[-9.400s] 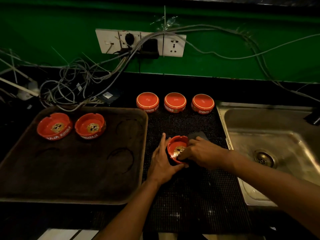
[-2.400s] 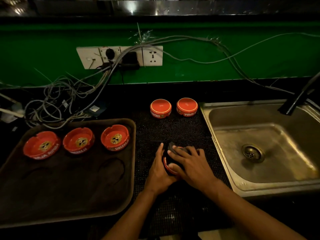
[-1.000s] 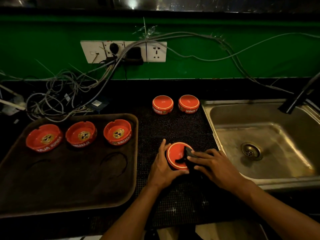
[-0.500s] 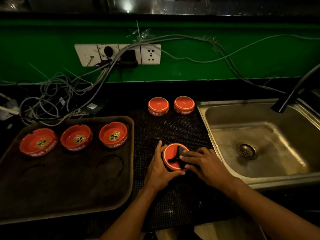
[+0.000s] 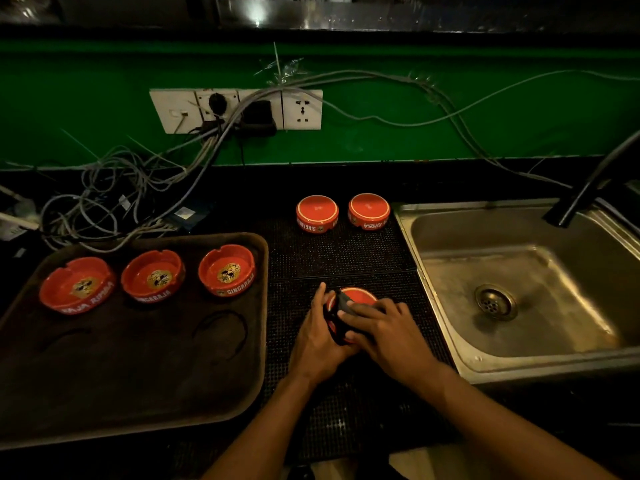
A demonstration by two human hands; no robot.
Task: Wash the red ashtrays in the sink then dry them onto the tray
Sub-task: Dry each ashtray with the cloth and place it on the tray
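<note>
A red ashtray (image 5: 360, 294) sits upside down on the black mat, mostly covered by my hands. My left hand (image 5: 317, 336) grips its left side. My right hand (image 5: 384, 329) presses a dark cloth (image 5: 341, 308) over its base. Three red ashtrays stand upright in a row at the back of the brown tray (image 5: 145, 375): one at the left (image 5: 78, 284), one in the middle (image 5: 153, 276) and one at the right (image 5: 227, 269). Two more ashtrays lie upside down at the back of the mat, one (image 5: 317, 213) beside the other (image 5: 369, 211).
The steel sink (image 5: 519, 289) lies to the right, its drain (image 5: 496, 302) in the middle and a dark tap (image 5: 588, 188) over its back right corner. A tangle of cables (image 5: 114, 199) hangs from the wall sockets (image 5: 239, 109) behind the tray.
Since the oldest frame a third ashtray has come onto the tray and one has left the back row. In the last second my right hand slid the cloth further over the upturned ashtray.
</note>
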